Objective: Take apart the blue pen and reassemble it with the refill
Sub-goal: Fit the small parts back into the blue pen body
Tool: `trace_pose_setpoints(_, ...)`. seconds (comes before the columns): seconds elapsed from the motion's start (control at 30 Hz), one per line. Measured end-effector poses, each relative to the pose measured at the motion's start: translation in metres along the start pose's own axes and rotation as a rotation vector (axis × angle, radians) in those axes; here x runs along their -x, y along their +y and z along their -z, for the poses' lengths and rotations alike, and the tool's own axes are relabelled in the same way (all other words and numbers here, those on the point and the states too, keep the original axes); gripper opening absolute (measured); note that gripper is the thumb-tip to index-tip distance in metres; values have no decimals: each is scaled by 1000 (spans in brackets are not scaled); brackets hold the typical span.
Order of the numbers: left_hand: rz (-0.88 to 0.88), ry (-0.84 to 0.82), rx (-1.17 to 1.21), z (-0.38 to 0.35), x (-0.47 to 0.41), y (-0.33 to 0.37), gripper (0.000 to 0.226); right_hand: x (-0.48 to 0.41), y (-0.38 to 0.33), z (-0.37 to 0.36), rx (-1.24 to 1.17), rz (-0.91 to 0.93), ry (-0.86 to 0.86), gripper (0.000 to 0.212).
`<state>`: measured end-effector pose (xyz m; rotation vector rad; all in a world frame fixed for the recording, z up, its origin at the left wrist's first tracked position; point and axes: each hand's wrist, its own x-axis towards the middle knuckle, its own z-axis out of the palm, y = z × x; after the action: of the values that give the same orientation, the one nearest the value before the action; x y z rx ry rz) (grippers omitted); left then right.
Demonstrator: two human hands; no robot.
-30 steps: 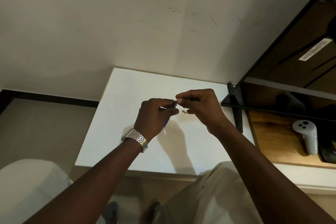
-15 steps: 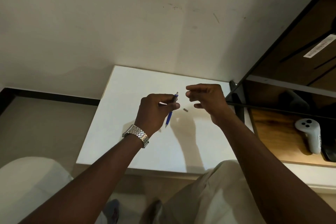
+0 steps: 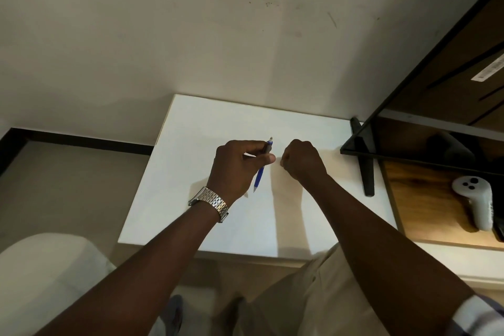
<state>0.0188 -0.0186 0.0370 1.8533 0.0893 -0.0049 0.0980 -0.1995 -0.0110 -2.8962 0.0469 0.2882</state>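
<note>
My left hand [image 3: 234, 169] is shut on the blue pen [image 3: 260, 172], holding it tilted above the white table [image 3: 191, 172]. The pen's grey end points up and away, and its tip points down toward me. My right hand [image 3: 301, 162] is just right of the pen, knuckles up, with its fingers curled shut against the tabletop. The small metal pen part that lay there is hidden under those fingers. I cannot tell whether the hand holds it.
A black monitor stand foot [image 3: 364, 161] lies at the table's right edge, under a dark screen [image 3: 436, 106]. A white controller [image 3: 476, 202] rests on the wooden surface [image 3: 425, 204] to the right. The wall is close behind the table.
My right hand left the pen's top end and dropped to the table, closing over the spot where the small part lay. My left hand kept the pen and tilted it more upright.
</note>
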Motion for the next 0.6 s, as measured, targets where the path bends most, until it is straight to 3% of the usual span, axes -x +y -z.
trace_pose_setpoints(0.13, 9, -3, 5, 1, 1, 3, 21, 6, -2, -4, 84, 52, 20, 8)
trace_pose_setpoints(0.23, 6, -1, 6, 1, 3, 3, 21, 13, -3, -6, 137, 120, -3, 17)
trace_pose_setpoints(0.4, 4, 3, 4, 3, 3, 3, 22, 15, -7, 0, 118, 154, 3, 13)
trace_pose_setpoints(0.47, 4, 5, 7, 4, 3, 3, 21, 14, -4, 11, -82, 96, 24, 12)
trace_pose_setpoints(0.6, -1, 5, 12, 4, 1, 2, 20, 21, -7, 59, -793, -1, 50, 12)
